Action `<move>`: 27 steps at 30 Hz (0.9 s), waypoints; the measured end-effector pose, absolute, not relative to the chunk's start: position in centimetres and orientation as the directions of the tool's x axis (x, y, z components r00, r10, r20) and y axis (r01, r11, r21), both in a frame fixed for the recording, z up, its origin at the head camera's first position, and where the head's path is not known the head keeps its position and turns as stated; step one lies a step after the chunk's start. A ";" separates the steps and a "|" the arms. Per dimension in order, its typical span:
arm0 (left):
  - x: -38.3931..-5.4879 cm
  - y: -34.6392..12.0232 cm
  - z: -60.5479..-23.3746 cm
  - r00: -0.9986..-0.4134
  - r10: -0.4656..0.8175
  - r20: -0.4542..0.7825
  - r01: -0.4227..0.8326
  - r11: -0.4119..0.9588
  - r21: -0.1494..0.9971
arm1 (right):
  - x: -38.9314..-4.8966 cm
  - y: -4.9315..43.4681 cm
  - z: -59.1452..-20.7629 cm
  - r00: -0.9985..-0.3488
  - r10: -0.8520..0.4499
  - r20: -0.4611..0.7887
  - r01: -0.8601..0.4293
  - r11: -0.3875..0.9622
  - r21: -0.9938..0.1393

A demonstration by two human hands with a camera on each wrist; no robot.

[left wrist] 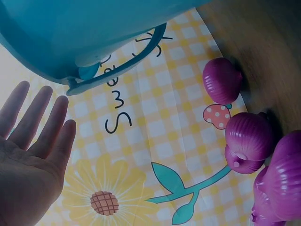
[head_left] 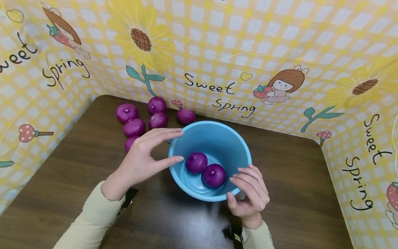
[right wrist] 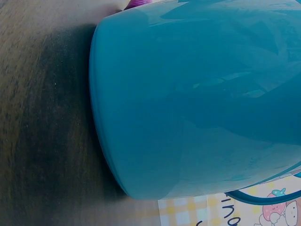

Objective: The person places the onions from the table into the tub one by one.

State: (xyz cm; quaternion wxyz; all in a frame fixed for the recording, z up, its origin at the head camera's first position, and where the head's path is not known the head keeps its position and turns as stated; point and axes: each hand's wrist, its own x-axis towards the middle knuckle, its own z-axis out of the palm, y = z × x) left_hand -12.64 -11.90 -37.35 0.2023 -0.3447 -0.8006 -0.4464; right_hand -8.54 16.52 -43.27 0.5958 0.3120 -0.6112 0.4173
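A light blue plastic bucket (head_left: pixel 217 138) is at the middle of the table, its mouth facing up. Two purple onions, one (head_left: pixel 196 163) behind the other (head_left: pixel 214 175), lie on its bottom. My right hand (head_left: pixel 252 190) grips the bucket's right rim, fingers over the edge and thumb at the front. At the left rim is my left hand (head_left: pixel 141 159), its fingers straight and thumb spread apart. In the left wrist view, those fingers lie just beside the bucket's handle (left wrist: pixel 127 66). The right wrist view shows the bucket's outer wall (right wrist: pixel 188 103), but not the hand.
Several more purple onions (head_left: pixel 134 127) lie on the dark wooden table (head_left: pixel 289 193) at the back left, one (head_left: pixel 186 116) of them just behind the bucket. A yellow checked cloth (head_left: pixel 202 45) with printed flowers hangs around the table's back and sides.
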 end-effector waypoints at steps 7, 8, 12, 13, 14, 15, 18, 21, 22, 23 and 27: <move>-12.8 -12.8 -37.6 -0.693 0.341 0.635 0.718 0.399 0.570 | -8.6 16.3 -43.1 -0.074 0.128 0.989 -0.881 0.457 -0.125; -12.8 -13.0 -37.7 -0.696 0.339 0.633 0.715 0.407 0.569 | -8.6 16.3 -43.1 -0.072 0.130 0.989 -0.881 0.457 -0.124; -13.1 -13.9 -38.1 -0.711 0.325 0.624 0.698 0.442 0.564 | -8.6 16.2 -43.0 -0.067 0.133 0.989 -0.885 0.450 -0.120; -13.3 -14.2 -38.2 -0.716 0.321 0.620 0.691 0.450 0.565 | -8.6 16.2 -43.0 -0.067 0.133 0.989 -0.885 0.449 -0.120; -13.4 -14.4 -38.3 -0.723 0.317 0.614 0.683 0.458 0.569 | -8.6 16.2 -43.0 -0.066 0.132 0.989 -0.886 0.449 -0.119; -13.5 -14.6 -38.5 -0.729 0.313 0.609 0.676 0.465 0.571 | -8.6 16.2 -43.0 -0.066 0.132 0.989 -0.886 0.449 -0.119; -13.8 -15.1 -39.0 -0.745 0.294 0.599 0.656 0.486 0.578 | -8.6 16.3 -43.1 -0.069 0.128 0.989 -0.885 0.451 -0.120; -14.2 -15.7 -39.5 -0.759 0.275 0.590 0.637 0.502 0.585 | -8.6 16.3 -43.1 -0.078 0.124 0.989 -0.882 0.454 -0.126; -14.3 -15.9 -39.6 -0.763 0.268 0.588 0.631 0.509 0.585 | -8.6 16.4 -43.1 -0.080 0.123 0.989 -0.881 0.455 -0.128; -14.4 -16.1 -39.7 -0.768 0.262 0.584 0.623 0.517 0.587 | -8.5 16.4 -43.2 -0.083 0.122 0.989 -0.880 0.456 -0.130; -14.7 -16.9 -40.1 -0.789 0.240 0.566 0.589 0.561 0.582 | -8.6 16.4 -43.2 -0.086 0.121 0.989 -0.879 0.458 -0.133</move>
